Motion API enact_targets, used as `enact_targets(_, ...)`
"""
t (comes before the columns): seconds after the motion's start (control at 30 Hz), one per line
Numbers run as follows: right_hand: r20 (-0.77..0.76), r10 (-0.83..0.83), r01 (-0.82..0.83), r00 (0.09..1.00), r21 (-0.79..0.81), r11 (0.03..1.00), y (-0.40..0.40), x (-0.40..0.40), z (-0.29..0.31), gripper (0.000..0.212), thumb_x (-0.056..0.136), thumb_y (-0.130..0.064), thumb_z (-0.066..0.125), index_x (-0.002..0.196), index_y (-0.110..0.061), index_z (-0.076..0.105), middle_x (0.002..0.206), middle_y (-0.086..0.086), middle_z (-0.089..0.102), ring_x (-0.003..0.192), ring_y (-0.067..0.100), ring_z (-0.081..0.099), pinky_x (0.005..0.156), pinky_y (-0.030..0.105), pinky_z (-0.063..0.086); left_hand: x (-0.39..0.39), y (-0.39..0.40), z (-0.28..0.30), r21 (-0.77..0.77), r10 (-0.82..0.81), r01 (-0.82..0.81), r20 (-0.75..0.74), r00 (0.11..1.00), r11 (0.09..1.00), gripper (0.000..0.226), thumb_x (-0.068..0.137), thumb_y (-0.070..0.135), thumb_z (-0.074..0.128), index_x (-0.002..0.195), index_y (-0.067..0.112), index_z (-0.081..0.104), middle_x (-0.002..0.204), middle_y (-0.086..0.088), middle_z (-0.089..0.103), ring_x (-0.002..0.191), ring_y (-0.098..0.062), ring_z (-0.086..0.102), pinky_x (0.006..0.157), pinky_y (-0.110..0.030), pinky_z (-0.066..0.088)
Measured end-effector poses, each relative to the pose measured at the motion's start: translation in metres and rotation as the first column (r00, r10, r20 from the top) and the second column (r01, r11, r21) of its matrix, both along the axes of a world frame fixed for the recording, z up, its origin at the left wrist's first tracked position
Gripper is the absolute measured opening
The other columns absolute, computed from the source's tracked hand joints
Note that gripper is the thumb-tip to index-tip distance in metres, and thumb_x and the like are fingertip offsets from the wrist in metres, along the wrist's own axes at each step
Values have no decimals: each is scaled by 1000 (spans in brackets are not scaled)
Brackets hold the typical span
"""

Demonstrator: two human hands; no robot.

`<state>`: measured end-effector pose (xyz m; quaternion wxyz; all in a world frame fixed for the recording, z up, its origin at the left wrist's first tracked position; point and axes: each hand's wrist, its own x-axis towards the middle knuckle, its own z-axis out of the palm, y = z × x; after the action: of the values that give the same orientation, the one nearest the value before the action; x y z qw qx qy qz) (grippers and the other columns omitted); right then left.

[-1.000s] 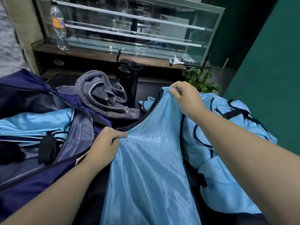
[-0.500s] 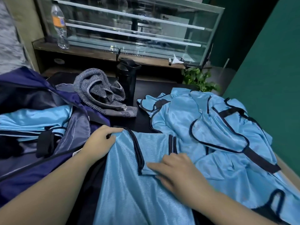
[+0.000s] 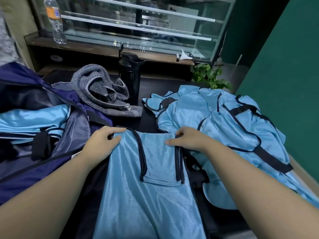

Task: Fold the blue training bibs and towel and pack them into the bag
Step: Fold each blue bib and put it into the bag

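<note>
The bib (image 3: 148, 200) lay flat on the desk (image 3: 150, 121) straight ahead of the person, its long axis running away from them, its far end already turned back over itself. The left hand (image 3: 101, 144) pinched the far left corner and the right hand (image 3: 188, 140) gripped the far right edge. The open bag (image 3: 34, 176) sat to the left, nearer the left hand, so I judged the next fold would go crosswise.

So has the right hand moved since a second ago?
Yes. The right hand came toward the person, from level with the black bottle to the folded bib.
</note>
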<state>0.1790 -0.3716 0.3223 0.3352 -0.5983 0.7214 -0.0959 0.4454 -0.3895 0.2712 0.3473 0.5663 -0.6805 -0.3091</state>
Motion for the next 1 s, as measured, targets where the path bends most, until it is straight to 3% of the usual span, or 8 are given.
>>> enact_targets(0.2,109,-113,109,988,47,993,-4,2,5,24,78,-23,71,75,-11,51,64,4,49,50,17,46,43,18,35,-6,0,-3,-15,25,-25,55,998,1000,29,87,22,68,115,27,63,106,3,57,79,-11,55,64,-17,35)
enact_targets(0.4,91,-153,135,984,175,975,13,-1,7,39,81,-42,71,73,-12,48,48,1,40,38,13,37,39,17,26,-15,-7,1,77,101,-117,195,976,990,43,85,18,71,105,10,34,85,-4,49,79,-29,51,68,-35,38)
enact_targets(0.53,66,-137,118,988,231,966,18,-1,11,25,86,-29,66,79,-10,51,47,2,41,37,12,35,39,16,28,-29,-13,33,237,65,-231,553,831,944,56,81,37,73,112,-5,54,112,-17,62,107,-34,57,85,-36,44)
enact_targets(0.63,116,-177,148,977,225,963,21,-2,12,20,90,-21,64,84,-8,49,54,4,44,28,8,38,34,15,32,-38,-16,51,360,-87,-224,675,732,906,34,87,34,67,80,2,57,78,-9,60,75,-24,58,71,-29,48)
enact_targets(0.73,180,-225,182,958,226,957,21,-5,13,17,92,-14,63,87,-7,49,59,6,51,30,5,47,33,14,39,-42,-20,55,515,-85,-251,543,835,819,25,100,14,47,76,8,43,42,-4,50,32,-12,41,33,-13,28)
enact_targets(0.8,219,-256,210,942,212,955,19,-7,16,16,92,-13,63,86,-7,49,60,7,54,34,6,53,34,15,43,-43,-19,61,537,-80,-208,464,882,817,10,103,9,35,97,10,43,42,-1,57,22,-9,44,29,-6,22)
enact_targets(0.9,356,-313,294,881,107,950,14,-10,25,12,93,-10,62,86,-7,52,75,10,56,38,10,56,38,18,50,-45,-30,72,523,138,-213,178,974,825,15,100,1,39,112,9,42,104,-3,61,55,-17,69,32,-15,40)
enact_targets(1.0,423,-255,336,870,-127,933,8,-12,32,10,93,-12,61,99,-6,56,90,10,58,56,19,62,58,27,59,-44,-35,84,293,188,-187,26,982,938,14,100,17,47,97,6,53,118,-16,60,102,-36,64,56,-19,53)
